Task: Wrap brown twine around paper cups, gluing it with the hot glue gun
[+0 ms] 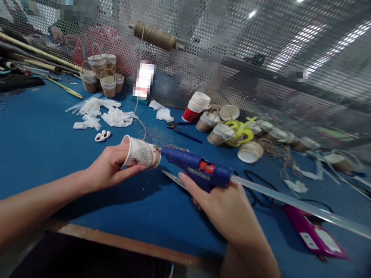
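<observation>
My left hand (pixel 109 169) is closed round a white paper cup (pixel 139 152) held on its side, its base end wrapped in brown twine. My right hand (pixel 223 205) grips a blue hot-glue gun (pixel 196 166) with an orange trigger. The gun's nozzle touches the twine-wrapped end of the cup. A long clear glue stick (pixel 297 203) juts out of the back of the gun to the right. A strand of twine runs from the cup up to a twine spool (pixel 154 36) hung on the mesh wall.
The blue table (pixel 29 142) holds white paper scraps (pixel 105 112), scissors (pixel 181 130), a stack of cups (pixel 195 106), several twine-wrapped cups (pixel 220 133), finished little baskets (pixel 101 77) at the back left, and a magenta packet (pixel 313 234) at the right. A perforated metal screen (pixel 278 43) stands behind.
</observation>
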Demonstrator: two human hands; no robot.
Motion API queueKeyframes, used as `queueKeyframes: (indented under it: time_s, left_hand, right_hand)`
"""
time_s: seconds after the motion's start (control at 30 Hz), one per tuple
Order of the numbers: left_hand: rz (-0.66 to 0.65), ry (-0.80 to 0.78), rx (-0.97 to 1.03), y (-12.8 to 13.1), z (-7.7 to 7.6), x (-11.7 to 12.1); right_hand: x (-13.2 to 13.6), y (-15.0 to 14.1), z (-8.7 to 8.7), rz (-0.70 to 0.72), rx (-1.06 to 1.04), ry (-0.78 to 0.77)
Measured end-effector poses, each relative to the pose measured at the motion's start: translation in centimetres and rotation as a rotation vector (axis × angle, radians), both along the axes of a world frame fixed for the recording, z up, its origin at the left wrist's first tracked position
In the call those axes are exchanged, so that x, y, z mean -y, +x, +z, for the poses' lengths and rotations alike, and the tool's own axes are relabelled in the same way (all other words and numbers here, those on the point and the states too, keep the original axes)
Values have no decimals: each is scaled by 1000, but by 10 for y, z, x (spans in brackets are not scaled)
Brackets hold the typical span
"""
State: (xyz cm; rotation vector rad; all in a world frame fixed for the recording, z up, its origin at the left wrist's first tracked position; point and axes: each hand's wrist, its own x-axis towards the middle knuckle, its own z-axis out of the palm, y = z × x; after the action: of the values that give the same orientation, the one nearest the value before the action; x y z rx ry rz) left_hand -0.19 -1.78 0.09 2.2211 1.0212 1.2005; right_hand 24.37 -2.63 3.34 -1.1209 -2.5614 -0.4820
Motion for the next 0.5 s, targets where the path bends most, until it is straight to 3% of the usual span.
queueKeyframes:
  time_s: [0.2, 0.5]
  left_hand:
    - [123, -73, 2, -1, 1, -2]
    - [79, -105, 56, 0, 1, -2]
  right_hand:
    - [2, 0, -1, 10, -56, -16]
    - [2, -3, 2, -15, 21, 9]
